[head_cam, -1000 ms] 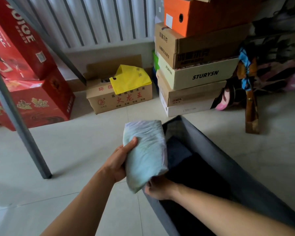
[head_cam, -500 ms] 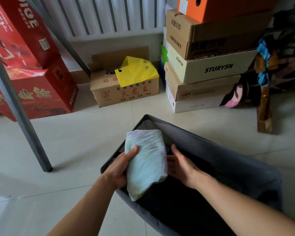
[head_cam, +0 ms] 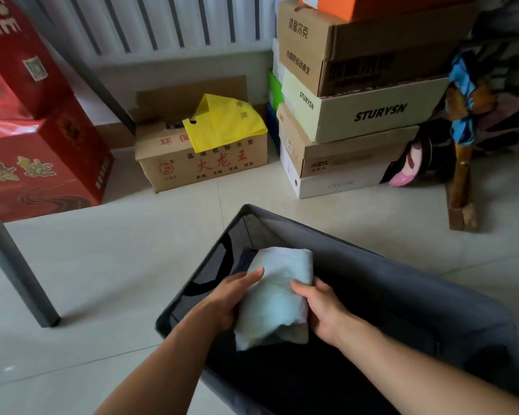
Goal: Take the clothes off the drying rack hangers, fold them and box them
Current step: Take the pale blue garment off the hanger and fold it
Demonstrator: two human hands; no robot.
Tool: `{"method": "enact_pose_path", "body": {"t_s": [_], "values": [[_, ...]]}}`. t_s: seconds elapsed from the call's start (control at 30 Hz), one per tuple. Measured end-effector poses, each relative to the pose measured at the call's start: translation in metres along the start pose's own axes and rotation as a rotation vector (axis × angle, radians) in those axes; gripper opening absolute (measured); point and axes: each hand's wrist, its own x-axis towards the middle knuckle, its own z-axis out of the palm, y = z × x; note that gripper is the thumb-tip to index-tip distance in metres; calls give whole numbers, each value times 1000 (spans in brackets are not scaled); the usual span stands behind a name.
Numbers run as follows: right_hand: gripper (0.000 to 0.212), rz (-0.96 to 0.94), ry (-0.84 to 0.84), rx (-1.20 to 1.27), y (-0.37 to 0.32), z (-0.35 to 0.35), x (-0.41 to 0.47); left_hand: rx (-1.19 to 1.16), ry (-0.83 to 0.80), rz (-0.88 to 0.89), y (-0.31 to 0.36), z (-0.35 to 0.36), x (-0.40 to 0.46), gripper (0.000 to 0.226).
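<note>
1. Folded pale-blue garment (head_cam: 277, 298) sits over the open top of a dark grey fabric box (head_cam: 402, 283), toward the box's far-left corner, above dark clothes (head_cam: 297, 381) already inside. Whether it rests on them cannot be told.
2. Left hand (head_cam: 226, 298) grips the garment's left side: the thumb lies across the top and the fingers curl beneath, out of sight.
3. Right hand (head_cam: 321, 310) closes on the right edge, thumb on the upper surface, fingers tucked behind and under the bundle.
4. Nothing stands between the hands and the box opening; both forearms reach in from the near edge.
5. The box stands on a pale tiled floor (head_cam: 117, 265). A grey metal leg (head_cam: 15, 265) rises from the floor to the left of the box.
6. Along the far wall, under a radiator (head_cam: 162, 22), sits a brown carton (head_cam: 204, 157) with red Chinese printing and a yellow bag (head_cam: 222, 124) hanging out of it.
7. Red gift boxes (head_cam: 39, 163) are stacked at the far left.
8. A pile of shoe boxes (head_cam: 357, 94) stands at the right; one cream box reads "STURYSN" on two sides, and an orange box tops the pile.
9. A pink-and-black object (head_cam: 414, 163) and a wooden piece (head_cam: 462, 181) lie beside the pile.
</note>
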Motion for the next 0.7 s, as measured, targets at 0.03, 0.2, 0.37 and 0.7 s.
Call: {"method": "enact_pose_path", "body": {"t_s": [0.03,0.2,0.37,0.7], "values": [[24,-27,19,11,1,9,7,99,47,19,4,-7,5,59],[25,8,87,-21,18,39,47,444,289,167,7,-31,34,76],[48,-106,254,-527,40,43,59,999,148,310,-17,-39,47,68],[59,-268,-280,-1643,18,20,50,1624,-111,344,-28,-30,70,70]]}}
